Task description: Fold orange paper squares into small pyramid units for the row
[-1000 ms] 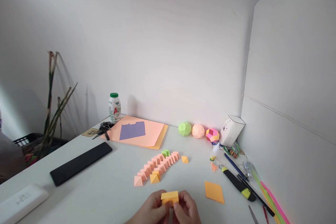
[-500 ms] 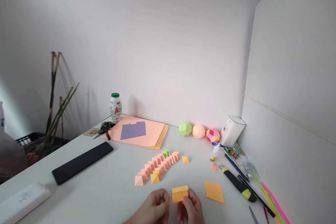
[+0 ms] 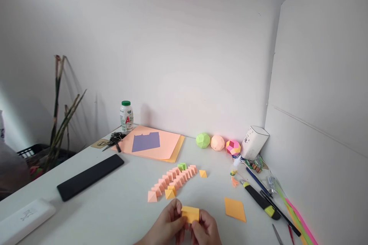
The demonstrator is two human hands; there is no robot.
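Both hands pinching one folded orange paper piece (image 3: 191, 213), held up over the near edge of the white table (image 3: 109, 218).

My left hand (image 3: 170, 220) has its left edge, thumb in front; my right hand (image 3: 206, 230) pinches the lower right corner, probably so the crease along the top stays level and in sight. Fingers behind the paper mostly hidden, can't tell how they sit. Pink folded paper units (image 3: 168, 180) stand in two slanting rows just beyond, likely lined up to keep count and stay within reach. Flat orange paper sheet (image 3: 235, 209) lies apart on my right, near the utility knife (image 3: 260, 200); that side seems kept for supplies, glue bottle (image 3: 234, 167) included.
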